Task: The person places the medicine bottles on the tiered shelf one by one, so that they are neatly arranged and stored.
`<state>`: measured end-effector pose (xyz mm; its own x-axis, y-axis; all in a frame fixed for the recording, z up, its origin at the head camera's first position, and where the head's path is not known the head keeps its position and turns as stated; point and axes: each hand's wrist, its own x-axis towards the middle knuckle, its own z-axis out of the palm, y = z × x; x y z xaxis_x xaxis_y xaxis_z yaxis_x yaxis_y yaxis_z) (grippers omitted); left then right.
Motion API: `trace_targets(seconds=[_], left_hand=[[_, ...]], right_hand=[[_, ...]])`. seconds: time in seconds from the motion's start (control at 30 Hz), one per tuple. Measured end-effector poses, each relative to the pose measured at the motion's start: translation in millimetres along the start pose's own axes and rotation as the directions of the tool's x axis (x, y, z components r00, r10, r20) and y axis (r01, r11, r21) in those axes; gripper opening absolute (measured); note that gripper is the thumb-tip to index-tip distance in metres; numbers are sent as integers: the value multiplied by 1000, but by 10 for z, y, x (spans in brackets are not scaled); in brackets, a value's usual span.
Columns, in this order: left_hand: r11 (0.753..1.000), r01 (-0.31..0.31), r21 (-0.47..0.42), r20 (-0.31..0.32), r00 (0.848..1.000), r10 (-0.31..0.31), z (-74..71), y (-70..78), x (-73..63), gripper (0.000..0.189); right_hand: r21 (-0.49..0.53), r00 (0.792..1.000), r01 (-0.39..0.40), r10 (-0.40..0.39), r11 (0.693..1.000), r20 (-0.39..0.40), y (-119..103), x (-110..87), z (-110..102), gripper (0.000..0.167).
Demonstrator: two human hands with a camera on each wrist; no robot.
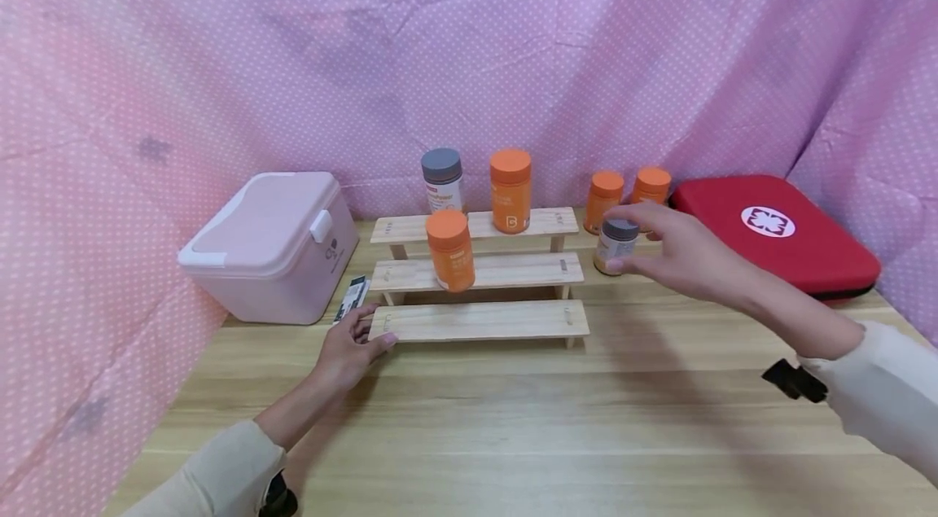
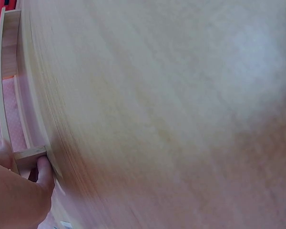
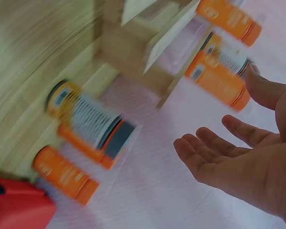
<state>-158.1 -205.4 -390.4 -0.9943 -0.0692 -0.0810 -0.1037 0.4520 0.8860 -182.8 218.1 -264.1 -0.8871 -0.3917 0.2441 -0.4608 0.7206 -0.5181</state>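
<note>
My left hand (image 1: 346, 348) grips the left end of the lowest step of a three-step wooden rack (image 1: 484, 322), its thumb on the board's edge. In the left wrist view, fingers (image 2: 45, 172) press the rack's end support (image 2: 31, 153). My right hand (image 1: 685, 248) is spread around a grey-lidded bottle (image 1: 615, 250) standing on the table right of the rack. The right wrist view shows that hand (image 3: 243, 167) apart from the bottle (image 3: 88, 119), holding nothing. An orange bottle (image 1: 450, 252) stands on the middle step. Another orange bottle (image 1: 510, 193) and a grey-lidded one (image 1: 442, 185) occupy the top step.
Two orange bottles (image 1: 604, 203) stand behind the right hand. To their right lies a red case (image 1: 813, 248) with a white emblem. A pale pink box (image 1: 271, 248) sits at the left, with a small flat packet (image 1: 353, 297) beside it. Pink dotted cloth (image 1: 469, 53) hangs behind.
</note>
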Motion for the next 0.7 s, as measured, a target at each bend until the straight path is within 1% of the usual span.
trace_targets(seconds=[0.07, 0.2, 0.3, 0.37, 0.43, 0.57, 0.63, 0.7], left_hand=[[1000, 4, 0, 0, 1000, -4, 3, 6, 5, 63], [1000, 17, 12, 3, 1000, -17, 2, 15, 2, 63], [1000, 23, 7, 6, 1000, -23, -2, 13, 6, 64], [1000, 26, 2, 8, 1000, -26, -2, 9, 9, 64], [1000, 26, 1, 10, 1000, -26, -1, 1, 7, 64], [1000, 21, 2, 8, 1000, -21, 2, -3, 0, 63], [1000, 20, 2, 7, 1000, -20, 2, -1, -4, 63], [1000, 23, 5, 8, 1000, -23, -1, 4, -10, 64]], right_hand=[[-15, 999, -43, 43, 999, -7, 125, 24, -41, 63], [-68, 995, -95, 94, 993, -16, 443, 143, -96, 65], [-62, 988, -155, 155, 986, 2, 669, 248, -113, 71], [-27, 980, -195, 196, 980, 32, 790, 308, -103, 76], [18, 973, -224, 223, 974, 67, 881, 367, -74, 76], [131, 963, -246, 228, 960, 140, 997, 466, 17, 67], [170, 958, -256, 227, 952, 172, 1033, 498, 69, 67], [182, 954, -263, 227, 947, 194, 1063, 511, 123, 71]])
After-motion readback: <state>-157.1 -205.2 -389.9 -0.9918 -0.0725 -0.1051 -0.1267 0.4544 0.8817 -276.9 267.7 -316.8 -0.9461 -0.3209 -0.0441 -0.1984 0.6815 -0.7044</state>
